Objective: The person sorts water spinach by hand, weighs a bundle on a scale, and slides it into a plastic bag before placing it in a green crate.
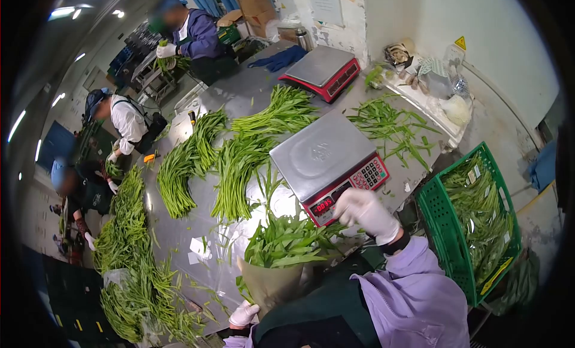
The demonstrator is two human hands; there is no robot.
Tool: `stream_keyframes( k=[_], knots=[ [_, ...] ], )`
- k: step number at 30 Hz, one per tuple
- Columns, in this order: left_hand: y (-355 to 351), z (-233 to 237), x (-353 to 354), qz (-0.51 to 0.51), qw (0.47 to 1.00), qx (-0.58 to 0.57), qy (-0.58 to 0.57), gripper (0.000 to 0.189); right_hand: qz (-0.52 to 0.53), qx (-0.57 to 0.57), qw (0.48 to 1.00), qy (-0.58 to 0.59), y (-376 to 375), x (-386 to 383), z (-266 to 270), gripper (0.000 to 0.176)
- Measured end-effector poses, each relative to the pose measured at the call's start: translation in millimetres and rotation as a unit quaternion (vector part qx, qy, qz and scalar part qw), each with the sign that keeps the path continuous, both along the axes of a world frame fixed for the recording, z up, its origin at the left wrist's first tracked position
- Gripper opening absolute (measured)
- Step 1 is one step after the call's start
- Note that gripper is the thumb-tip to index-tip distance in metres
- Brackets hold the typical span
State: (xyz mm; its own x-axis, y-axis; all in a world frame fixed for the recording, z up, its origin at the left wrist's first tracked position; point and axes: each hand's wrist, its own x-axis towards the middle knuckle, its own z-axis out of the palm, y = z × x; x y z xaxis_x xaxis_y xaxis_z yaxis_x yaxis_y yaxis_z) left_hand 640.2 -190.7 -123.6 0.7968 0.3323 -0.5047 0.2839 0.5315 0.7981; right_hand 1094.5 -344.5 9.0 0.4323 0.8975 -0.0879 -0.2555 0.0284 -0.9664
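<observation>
My left hand (244, 314), in a white glove, is closed at the lower left edge of a clear plastic bag (269, 282). Long leafy greens (287, 240) stick out of the bag's top, and a few leaves show by my fingers. My right hand (366, 211), also gloved, hovers in front of the red digital scale (323, 153), close to its lit display and keypad. Its fingers are curled together, and I see nothing in them. The scale's metal plate carries nothing.
Bundles of greens (233, 177) lie on the metal table (197, 228), with a long heap (129, 252) on the left. A second scale (320, 70) stands behind. At right is a green crate (428, 201) of bagged greens. Three co-workers (129, 123) handle greens beyond the table.
</observation>
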Motion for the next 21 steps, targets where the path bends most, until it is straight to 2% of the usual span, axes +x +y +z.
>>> stream_keyframes(
  k=[1, 2, 3, 4, 5, 6, 7, 8, 10, 11, 12, 14, 15, 16, 17, 18, 19, 20, 21],
  knots=[
    [-1.9, 0.1, 0.7, 0.009, 1.000, 0.012, 0.005, 0.059, -0.067, 0.026, 0.997, -0.013, -3.6, 8.4, -0.2, 0.019],
    [-1.4, -1.5, -0.2, 0.012, 1.000, 0.012, 0.004, 0.059, -0.079, 0.017, 0.996, -0.021, -7.4, 19.8, -6.7, 0.014],
    [0.9, -4.0, -1.6, 0.001, 1.000, 0.023, 0.013, 0.059, -0.084, -0.023, 0.983, -0.162, -11.0, 25.8, -9.9, 0.017],
    [1.5, -4.1, -0.6, -0.010, 0.999, 0.035, 0.022, 0.060, -0.087, -0.063, 0.948, -0.299, -11.9, 28.5, -9.0, 0.022],
    [0.4, -4.8, 2.2, -0.008, 0.999, 0.035, 0.021, 0.060, -0.085, -0.062, 0.948, -0.301, -11.4, 28.4, -8.5, 0.022],
    [-0.2, -6.0, 6.6, 0.009, 1.000, 0.026, 0.012, 0.058, -0.108, -0.050, 0.883, -0.454, -11.0, 26.7, -8.7, 0.029],
    [0.4, -4.5, 12.2, 0.024, 1.000, 0.017, 0.004, 0.056, -0.129, -0.037, 0.794, -0.593, -10.2, 24.9, -8.7, 0.035],
    [1.9, 1.4, 19.8, 0.024, 1.000, 0.017, 0.005, 0.056, -0.128, -0.037, 0.794, -0.593, -7.1, 20.7, 4.6, 0.035],
    [5.5, 20.1, 42.5, -0.040, 0.997, 0.043, 0.040, 0.053, -0.037, 0.020, 0.832, -0.554, 5.3, 6.9, 35.9, 0.045],
    [-1.2, 56.4, 69.2, -0.069, 0.991, 0.082, 0.086, 0.052, -0.017, 0.060, 0.815, -0.577, 14.5, -4.7, 39.5, 0.046],
    [1.1, 68.0, 87.4, -0.065, 0.991, 0.078, 0.087, 0.052, 0.005, 0.100, 0.796, -0.597, 23.9, -20.1, 41.2, 0.047],
    [2.0, 83.1, 114.3, -0.229, 0.943, 0.224, 0.091, 0.051, 0.150, 0.189, 0.780, -0.578, 46.7, -58.9, 29.0, 0.065],
    [4.8, 95.4, 132.1, -0.298, 0.897, 0.299, 0.133, 0.049, 0.163, 0.191, 0.779, -0.575, 52.5, -69.1, 17.7, 0.065],
    [5.4, 103.3, 143.5, -0.362, 0.838, 0.368, 0.176, 0.048, 0.211, 0.233, 0.729, -0.608, 58.7, -77.8, 4.1, 0.073],
    [5.5, 89.3, 145.7, -0.335, 0.824, 0.457, 0.014, 0.051, 0.256, 0.276, 0.673, -0.637, 64.3, -83.1, -7.3, 0.081],
    [0.0, 100.7, 158.3, -0.307, 0.812, 0.494, -0.037, 0.052, 0.268, 0.284, 0.670, -0.632, 66.9, -79.7, -15.6, 0.081],
    [-4.2, 102.0, 164.0, -0.307, 0.799, 0.517, -0.026, 0.054, 0.392, 0.165, 0.659, -0.621, 66.1, -68.3, -23.1, 0.096],
    [-7.6, 102.4, 168.8, -0.306, 0.784, 0.539, -0.016, 0.057, 0.503, 0.040, 0.623, -0.597, 63.8, -56.7, -29.5, 0.112],
    [-10.6, 104.4, 174.5, -0.291, 0.789, 0.540, -0.011, 0.057, 0.531, 0.002, 0.638, -0.557, 61.1, -46.5, -34.2, 0.114]
  ],
)
